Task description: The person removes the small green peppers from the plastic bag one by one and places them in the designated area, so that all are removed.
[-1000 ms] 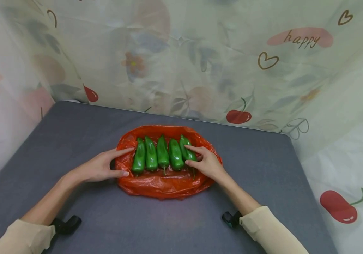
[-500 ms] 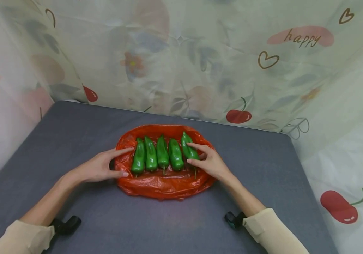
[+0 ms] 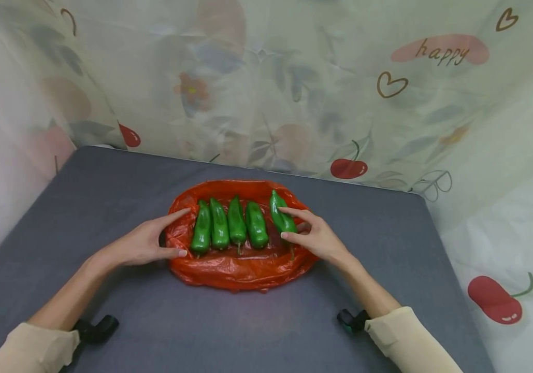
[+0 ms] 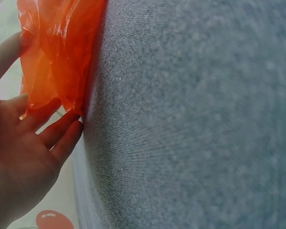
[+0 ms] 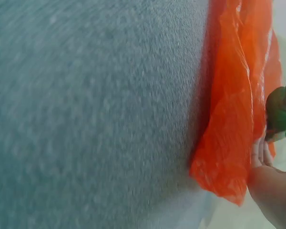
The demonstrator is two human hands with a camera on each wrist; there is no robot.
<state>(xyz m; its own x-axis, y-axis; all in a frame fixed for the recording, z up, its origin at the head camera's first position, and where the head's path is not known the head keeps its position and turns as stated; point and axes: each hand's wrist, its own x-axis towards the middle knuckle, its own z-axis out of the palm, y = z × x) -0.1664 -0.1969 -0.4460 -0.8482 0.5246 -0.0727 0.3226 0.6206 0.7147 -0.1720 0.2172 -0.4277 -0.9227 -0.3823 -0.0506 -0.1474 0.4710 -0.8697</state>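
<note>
In the head view an oval, bright red plastic bag [image 3: 243,273] with a rolled-down rim lies on the table, several glossy green chili peppers [image 3: 219,225] side by side inside it. My right hand [image 3: 321,239] pinches the rightmost green chili pepper [image 3: 281,213] between thumb and fingers, slightly apart from the row. The right wrist view shows that pepper's stem end [image 5: 282,107] above the bag's edge. At the bag's left end, my left hand [image 3: 147,242] has thumb and index finger spread over the rim. Its other fingers [image 4: 66,138] touch the bag's outer side in the left wrist view.
The bag rests on a dark grey cloth-covered table [image 3: 229,331]. A pale curtain [image 3: 257,77] printed with cherries, hearts and flowers hangs along the back and sides. Black wrist cameras [image 3: 96,330] sit beside the cream sleeves [image 3: 406,336].
My right hand has drawn the rightmost pepper to the right and slightly away from me, opening a gap beside the row. The left hand has kept its place at the bag's left end.
</note>
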